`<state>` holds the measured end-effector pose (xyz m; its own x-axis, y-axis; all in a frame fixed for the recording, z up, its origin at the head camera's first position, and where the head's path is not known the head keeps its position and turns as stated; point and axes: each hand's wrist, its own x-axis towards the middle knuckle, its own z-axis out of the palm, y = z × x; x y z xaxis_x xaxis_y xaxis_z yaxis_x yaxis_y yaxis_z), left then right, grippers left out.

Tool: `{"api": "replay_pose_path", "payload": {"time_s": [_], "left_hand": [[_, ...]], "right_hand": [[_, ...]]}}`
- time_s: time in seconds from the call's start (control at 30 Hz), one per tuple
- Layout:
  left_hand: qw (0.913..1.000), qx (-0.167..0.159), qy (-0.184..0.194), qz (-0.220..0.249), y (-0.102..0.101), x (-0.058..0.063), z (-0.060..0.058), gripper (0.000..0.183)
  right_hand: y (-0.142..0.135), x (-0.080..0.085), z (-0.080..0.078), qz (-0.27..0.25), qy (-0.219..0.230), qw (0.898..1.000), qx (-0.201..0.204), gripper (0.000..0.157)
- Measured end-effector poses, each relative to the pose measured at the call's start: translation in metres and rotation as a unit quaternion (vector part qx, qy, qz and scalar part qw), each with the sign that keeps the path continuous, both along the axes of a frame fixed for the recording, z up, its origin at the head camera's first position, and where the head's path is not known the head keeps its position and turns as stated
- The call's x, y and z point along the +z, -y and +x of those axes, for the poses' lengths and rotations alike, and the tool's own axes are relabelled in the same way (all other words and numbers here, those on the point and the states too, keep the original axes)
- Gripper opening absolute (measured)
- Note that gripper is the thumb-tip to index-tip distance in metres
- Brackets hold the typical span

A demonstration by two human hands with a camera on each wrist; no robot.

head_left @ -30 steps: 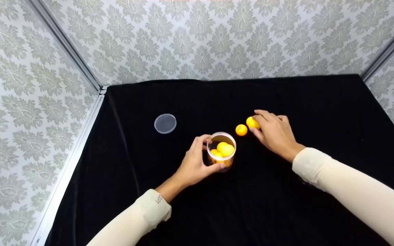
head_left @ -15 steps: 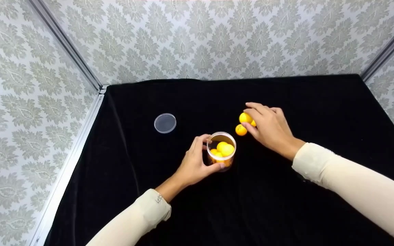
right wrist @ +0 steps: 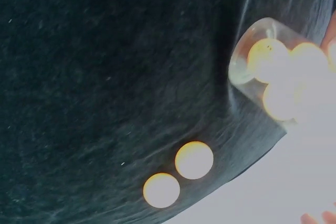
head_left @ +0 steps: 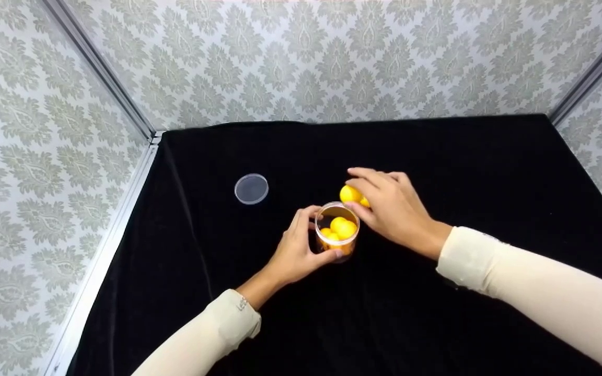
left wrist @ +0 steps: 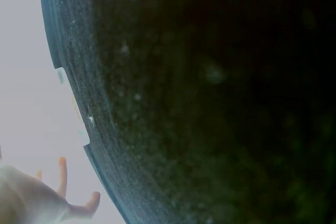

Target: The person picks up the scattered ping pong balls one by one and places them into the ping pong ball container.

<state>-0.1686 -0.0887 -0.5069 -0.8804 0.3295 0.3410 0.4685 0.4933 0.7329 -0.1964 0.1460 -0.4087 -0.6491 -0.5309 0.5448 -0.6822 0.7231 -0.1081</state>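
Note:
My left hand (head_left: 298,253) grips a clear round jar (head_left: 357,222) standing upright, with fingers and thumb around its wall. Inside are several orange ping-pong balls (head_left: 344,228). Close to the jar's rim at the back right, my right hand (head_left: 397,211) pinches another ping-pong ball (head_left: 350,193) between thumb and fingers. Part of an orange ball (head_left: 365,202) shows under that hand in the head view. Two loose balls (right wrist: 194,160) (right wrist: 161,190) lie on the cloth in the right wrist view. The left wrist view shows the left hand (left wrist: 34,200) at its corner; the jar is out of that view.
A round clear lid (head_left: 251,188) lies flat on the black cloth (head_left: 463,156), left of and behind the jar. Patterned wall panels (head_left: 306,62) stand behind the table and at both sides, with a metal frame post (head_left: 105,68) at the left corner.
My right hand has lifted a ball off the cloth and carried it left to the jar's rim. The left hand and jar have stayed in place.

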Motion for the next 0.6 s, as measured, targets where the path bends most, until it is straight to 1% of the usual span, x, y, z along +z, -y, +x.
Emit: {"api": "replay_pose_path", "payload": {"time_s": [0.27, 0.47, 0.6], "left_hand": [[1.0000, 0.002, -0.002, -0.004, 0.000, 0.000, 0.000, 0.089], [0.9998, 0.007, -0.015, -0.007, 0.000, 0.000, 0.000, 0.088], [0.9997, 0.009, -0.020, -0.010, 0.000, 0.001, 0.001, 0.088]], "right_hand": [[0.016, -0.003, 0.012, 0.001, -0.014, 0.999, 0.031, 0.035], [0.025, -0.007, 0.018, 0.005, -0.002, 0.999, 0.046, 0.035], [0.030, -0.009, 0.020, 0.001, -0.002, 0.999, 0.054, 0.035]]}}
